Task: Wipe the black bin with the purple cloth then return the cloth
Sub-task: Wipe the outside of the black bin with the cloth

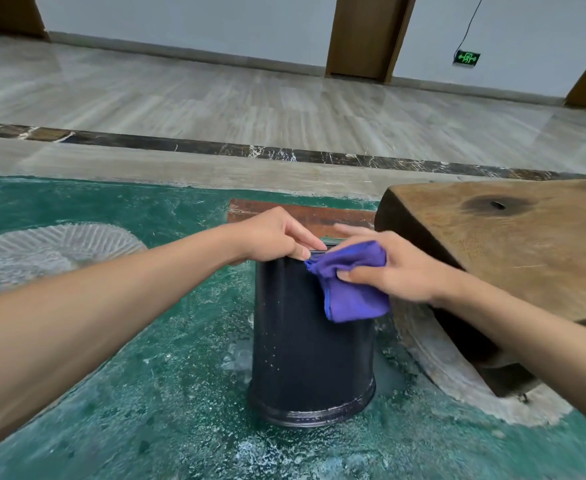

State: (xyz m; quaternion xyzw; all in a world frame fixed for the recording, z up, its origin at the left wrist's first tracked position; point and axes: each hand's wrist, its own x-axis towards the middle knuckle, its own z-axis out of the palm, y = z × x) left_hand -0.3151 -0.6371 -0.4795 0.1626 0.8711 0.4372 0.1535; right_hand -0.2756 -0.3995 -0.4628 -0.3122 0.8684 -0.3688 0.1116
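Note:
The black bin (305, 355) stands upright on the green floor in the middle of the head view. My left hand (277, 237) grips its rim from the left, thumb and fingers pinched over the edge. My right hand (388, 268) holds the purple cloth (350, 289) bunched against the bin's upper right side and rim. The cloth hangs down over the bin's wall. The bin's opening is mostly hidden behind both hands.
A thick wooden slab table (513, 244) on a round base (457, 372) stands close to the bin's right. A reddish-brown board (305, 213) lies behind the bin. The speckled green floor (146, 393) spreads left and front; pale tiled floor (250, 98) lies beyond.

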